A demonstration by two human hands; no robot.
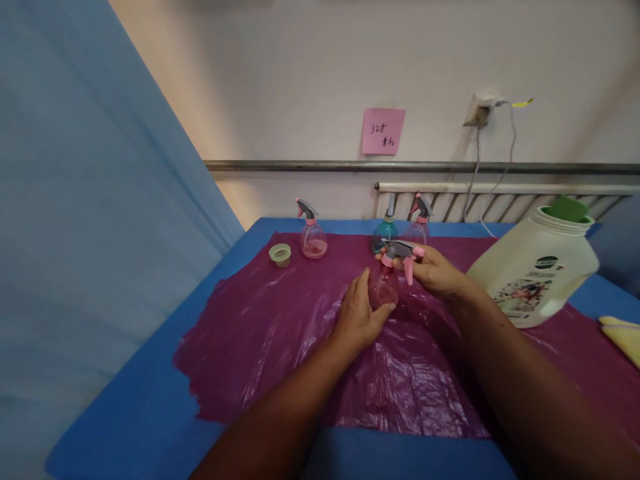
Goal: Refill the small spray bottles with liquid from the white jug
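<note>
A clear spray bottle point(385, 287) with a pinkish tint stands on the purple plastic sheet point(260, 320). My left hand point(359, 312) is curled round its body, thumb near the base. At its neck, my right hand point(434, 272) grips the grey and pink spray head point(399, 251), whose trigger points right. The spray head sits on the bottle's neck; whether it is screwed tight I cannot tell. Just behind are a teal spray bottle point(384, 231) and another clear spray bottle point(419, 230), partly hidden by my right hand.
Left of my hands stand a spray bottle with pink liquid point(315, 248) and a small translucent cup point(280, 255). A big cream jug point(535, 273) with a green cap stands at right, near a yellow cloth point(623, 337). A metal rail point(310, 166) and cables point(477, 160) run along the wall.
</note>
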